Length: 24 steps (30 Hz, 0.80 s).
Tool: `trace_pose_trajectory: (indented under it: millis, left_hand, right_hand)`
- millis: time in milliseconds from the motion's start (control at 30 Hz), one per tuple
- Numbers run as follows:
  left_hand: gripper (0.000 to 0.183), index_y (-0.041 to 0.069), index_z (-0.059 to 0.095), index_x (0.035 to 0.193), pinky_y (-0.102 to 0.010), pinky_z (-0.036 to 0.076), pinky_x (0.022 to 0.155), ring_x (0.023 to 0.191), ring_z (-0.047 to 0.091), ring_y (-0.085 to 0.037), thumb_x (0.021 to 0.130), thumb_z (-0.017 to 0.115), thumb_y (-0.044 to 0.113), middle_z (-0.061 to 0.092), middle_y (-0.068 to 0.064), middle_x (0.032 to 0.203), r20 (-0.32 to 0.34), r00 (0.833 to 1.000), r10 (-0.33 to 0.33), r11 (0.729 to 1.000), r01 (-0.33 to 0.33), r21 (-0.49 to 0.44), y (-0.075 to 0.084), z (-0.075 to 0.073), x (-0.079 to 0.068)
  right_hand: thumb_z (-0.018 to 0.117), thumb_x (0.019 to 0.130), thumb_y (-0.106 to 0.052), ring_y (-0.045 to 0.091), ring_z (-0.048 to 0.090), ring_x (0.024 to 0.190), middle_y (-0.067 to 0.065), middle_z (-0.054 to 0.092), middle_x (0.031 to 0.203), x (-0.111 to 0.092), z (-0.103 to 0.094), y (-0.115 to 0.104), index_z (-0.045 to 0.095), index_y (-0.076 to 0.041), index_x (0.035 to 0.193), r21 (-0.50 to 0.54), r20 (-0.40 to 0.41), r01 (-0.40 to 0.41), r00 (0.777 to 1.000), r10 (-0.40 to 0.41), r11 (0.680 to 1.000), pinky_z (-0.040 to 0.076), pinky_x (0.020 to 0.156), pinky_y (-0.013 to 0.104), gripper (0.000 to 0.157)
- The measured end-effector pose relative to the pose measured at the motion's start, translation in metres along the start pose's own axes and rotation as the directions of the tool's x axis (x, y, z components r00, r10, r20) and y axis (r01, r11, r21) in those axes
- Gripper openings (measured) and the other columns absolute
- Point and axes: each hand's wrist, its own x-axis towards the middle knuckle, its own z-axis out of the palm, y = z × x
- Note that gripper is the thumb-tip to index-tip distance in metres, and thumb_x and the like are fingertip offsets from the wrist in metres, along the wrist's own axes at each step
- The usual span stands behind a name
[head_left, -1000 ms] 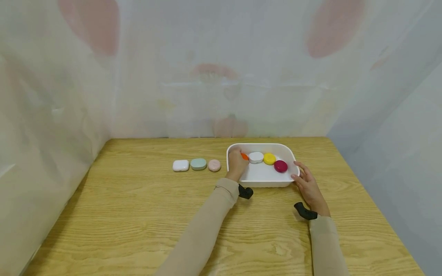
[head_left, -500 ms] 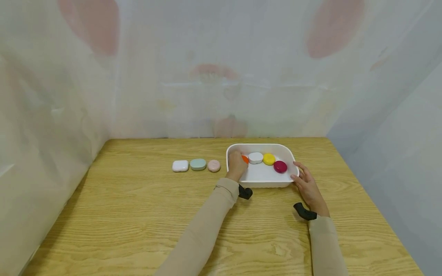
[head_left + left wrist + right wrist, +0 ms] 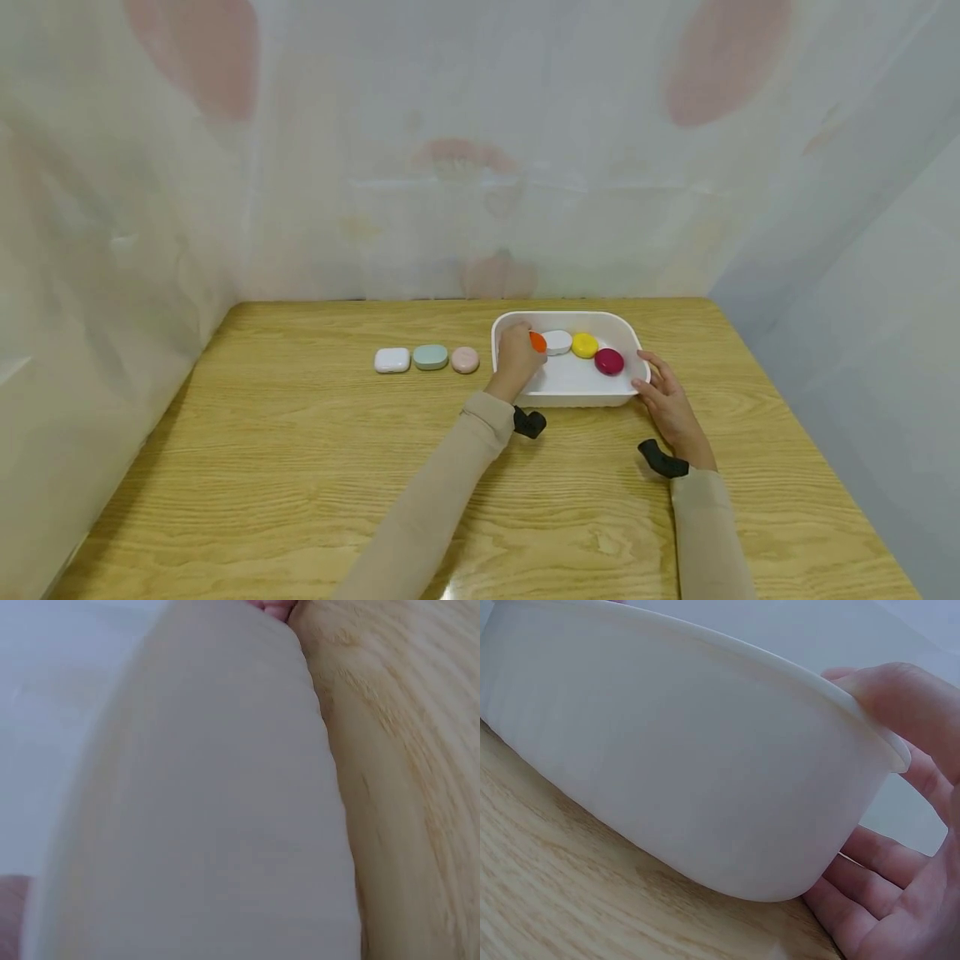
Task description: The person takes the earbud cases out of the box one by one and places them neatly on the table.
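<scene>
In the head view a white plastic tray (image 3: 570,396) stands on the table, my left hand (image 3: 517,358) reaching into its left end. Its fingers pinch an orange rounded case (image 3: 537,342), partly hidden by the hand. Beside that, inside the tray, lie a white oval case (image 3: 557,342), a yellow round case (image 3: 585,345) and a dark red round case (image 3: 609,361). My right hand (image 3: 670,408) grips the tray's right end; in the right wrist view the thumb lies over the rim and the fingers (image 3: 862,885) press the outer wall. The left wrist view is mostly tray wall (image 3: 202,787).
Left of the tray a white case (image 3: 392,360), a pale green case (image 3: 431,357) and a pink round case (image 3: 465,360) sit in a row on the wooden table (image 3: 300,467). Pale sheeting (image 3: 375,208) hangs behind the table and along both sides.
My left hand has shifted slightly right inside the tray, and the orange case has moved right with it, now overlapping the white oval case's left edge. The right hand stays on the tray.
</scene>
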Motion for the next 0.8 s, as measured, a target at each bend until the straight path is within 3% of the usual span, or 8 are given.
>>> trace_pose_trajectory:
  millis: [167, 333, 567, 800]
  left_hand:
    - [0.057, 0.002, 0.06, 0.128, -0.033, 0.052, 0.101, 0.115, 0.062, -0.026, 0.075, 0.081, 0.009, 0.065, -0.013, 0.127, 0.062, 0.997, 0.043, 0.995, -0.037, -0.094, -0.001, -0.013, -0.007]
    - [0.058, 0.001, 0.059, 0.129, -0.037, 0.051, 0.103, 0.116, 0.061, -0.028, 0.075, 0.08, 0.007, 0.063, -0.014, 0.13, 0.046, 0.991, 0.122, 0.983, -0.114, -0.145, -0.005, -0.033, -0.017]
    - [0.06, 0.001, 0.056, 0.133, -0.042, 0.054, 0.097, 0.113, 0.061, -0.031, 0.076, 0.075, 0.001, 0.063, -0.016, 0.13, 0.071, 0.986, 0.148, 0.963, -0.127, -0.239, -0.02, -0.059, -0.025]
    - [0.054, -0.001, 0.061, 0.127, -0.042, 0.055, 0.092, 0.109, 0.062, -0.032, 0.074, 0.074, -0.001, 0.066, -0.019, 0.123, 0.022, 0.981, 0.193, 0.946, -0.18, -0.268, -0.041, -0.079, -0.035]
  right_hand:
    - [0.052, 0.099, -0.011, -0.003, 0.059, 0.106, -0.014, 0.055, 0.122, 0.0, 0.0, 0.001, 0.039, -0.024, 0.14, 0.017, 0.011, 0.002, 1.0, -0.002, 1.0, 0.052, 0.086, 0.01, 0.046]
    - [0.054, 0.098, -0.013, -0.004, 0.059, 0.106, -0.014, 0.055, 0.122, -0.002, 0.003, -0.002, 0.039, -0.023, 0.14, 0.014, 0.011, 0.006, 1.0, -0.006, 1.0, 0.051, 0.086, 0.01, 0.045]
    - [0.052, 0.099, -0.015, -0.004, 0.057, 0.106, -0.013, 0.051, 0.123, -0.002, 0.001, -0.004, 0.037, -0.026, 0.141, -0.01, -0.001, -0.027, 1.0, 0.027, 1.0, 0.05, 0.086, 0.008, 0.046]
    - [0.052, 0.099, -0.014, -0.004, 0.057, 0.106, -0.013, 0.049, 0.125, -0.003, 0.002, -0.003, 0.035, -0.023, 0.143, -0.025, 0.002, -0.02, 1.0, 0.021, 0.999, 0.05, 0.085, 0.007, 0.048]
